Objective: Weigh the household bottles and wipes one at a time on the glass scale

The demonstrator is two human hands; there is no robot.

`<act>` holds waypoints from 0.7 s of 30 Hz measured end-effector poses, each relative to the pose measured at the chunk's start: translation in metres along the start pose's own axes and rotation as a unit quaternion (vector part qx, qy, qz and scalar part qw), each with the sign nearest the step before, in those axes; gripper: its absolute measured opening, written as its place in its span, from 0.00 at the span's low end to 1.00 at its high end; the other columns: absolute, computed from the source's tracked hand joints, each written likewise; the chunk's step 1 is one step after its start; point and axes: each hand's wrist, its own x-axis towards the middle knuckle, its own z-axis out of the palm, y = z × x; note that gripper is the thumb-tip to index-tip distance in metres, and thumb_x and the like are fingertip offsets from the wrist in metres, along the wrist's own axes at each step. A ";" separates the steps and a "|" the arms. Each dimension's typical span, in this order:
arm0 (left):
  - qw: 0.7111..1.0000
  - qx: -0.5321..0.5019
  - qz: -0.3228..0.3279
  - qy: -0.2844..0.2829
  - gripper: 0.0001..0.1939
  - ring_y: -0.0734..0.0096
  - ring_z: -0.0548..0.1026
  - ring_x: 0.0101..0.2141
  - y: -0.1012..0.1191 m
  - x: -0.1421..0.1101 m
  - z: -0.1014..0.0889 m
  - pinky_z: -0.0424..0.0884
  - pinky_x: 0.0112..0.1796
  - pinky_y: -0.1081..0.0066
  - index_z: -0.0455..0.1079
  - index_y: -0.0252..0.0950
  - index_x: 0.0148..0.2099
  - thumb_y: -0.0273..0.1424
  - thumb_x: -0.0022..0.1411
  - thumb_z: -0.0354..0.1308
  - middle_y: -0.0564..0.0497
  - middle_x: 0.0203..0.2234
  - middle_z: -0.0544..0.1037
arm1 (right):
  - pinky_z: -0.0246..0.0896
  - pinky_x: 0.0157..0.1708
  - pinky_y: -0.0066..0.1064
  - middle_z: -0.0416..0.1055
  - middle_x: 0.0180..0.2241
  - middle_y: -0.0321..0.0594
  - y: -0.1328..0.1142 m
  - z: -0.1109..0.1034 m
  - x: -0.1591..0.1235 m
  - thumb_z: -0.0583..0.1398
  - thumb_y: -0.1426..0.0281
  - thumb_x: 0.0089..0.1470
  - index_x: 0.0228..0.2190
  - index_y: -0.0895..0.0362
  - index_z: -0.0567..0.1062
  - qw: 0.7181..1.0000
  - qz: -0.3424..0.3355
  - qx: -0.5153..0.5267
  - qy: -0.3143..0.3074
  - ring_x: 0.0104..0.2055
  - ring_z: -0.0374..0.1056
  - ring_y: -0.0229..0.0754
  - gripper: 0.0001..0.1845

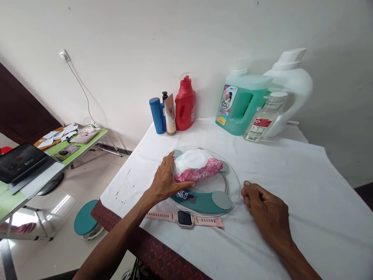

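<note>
A pink and white wet-wipes pack [196,168] lies on a round glass scale [230,186] whose display is lit. My left hand [165,182] grips the pack's left end, thumb under it and fingers over it. My right hand [264,208] rests on the white cloth just right of the scale, its fingers curled loosely and holding nothing. A pink smartwatch [185,218] lies flat on the cloth in front of the scale, between my forearms.
Against the wall stand a blue bottle [157,115], a cream tube [170,114], a red jug [185,103], a green detergent jug [241,105], a clear bottle [263,117] and a white jug [291,85]. A green desk with a laptop [23,163] and a teal stool [84,219] are at left.
</note>
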 end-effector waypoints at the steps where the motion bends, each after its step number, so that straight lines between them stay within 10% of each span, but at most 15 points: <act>1: 1.000 0.007 -0.001 -0.005 0.62 0.38 0.67 0.65 0.002 0.001 -0.001 0.69 0.61 0.41 0.47 0.39 0.74 0.49 0.46 0.78 0.32 0.66 0.65 | 0.50 0.23 0.34 0.59 0.17 0.34 0.000 0.000 0.000 0.55 0.43 0.57 0.20 0.52 0.66 1.000 0.002 0.000 0.002 0.21 0.54 0.40 0.27; 13: 0.996 -0.045 0.015 0.073 0.28 0.55 0.77 0.49 0.007 0.009 0.005 0.75 0.50 0.56 0.68 0.41 0.54 0.38 0.55 0.74 0.47 0.47 0.78 | 0.50 0.23 0.31 0.60 0.18 0.34 0.005 0.001 0.003 0.56 0.43 0.58 0.22 0.52 0.67 1.000 0.005 0.016 -0.003 0.22 0.54 0.39 0.28; 21: 0.975 0.065 -0.050 0.209 0.25 0.55 0.76 0.48 -0.064 0.066 -0.060 0.73 0.52 0.57 0.69 0.39 0.49 0.48 0.57 0.67 0.45 0.45 0.78 | 0.49 0.23 0.30 0.57 0.18 0.32 0.008 0.002 0.005 0.55 0.44 0.61 0.21 0.53 0.66 0.999 -0.027 0.025 0.009 0.22 0.53 0.38 0.29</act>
